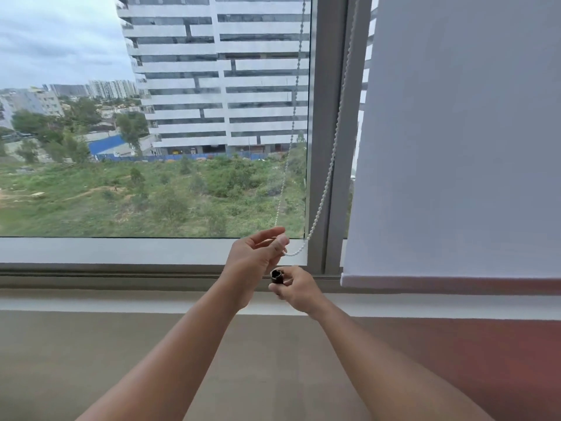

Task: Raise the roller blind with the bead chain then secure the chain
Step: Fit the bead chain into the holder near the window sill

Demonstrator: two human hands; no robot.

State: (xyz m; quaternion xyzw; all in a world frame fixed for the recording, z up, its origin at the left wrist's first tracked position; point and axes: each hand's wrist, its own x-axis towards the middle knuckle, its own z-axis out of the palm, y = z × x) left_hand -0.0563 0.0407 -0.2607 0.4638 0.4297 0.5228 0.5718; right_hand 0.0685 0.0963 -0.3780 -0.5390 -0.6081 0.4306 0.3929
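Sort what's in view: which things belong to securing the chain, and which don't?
Job: bead chain, pinched by left hand; small dark piece in right hand; roller blind.
Not job: window frame; sill.

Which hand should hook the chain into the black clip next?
Left, likely. The left hand already pinches the chain at its bottom loop, just above the black clip that the right hand holds.
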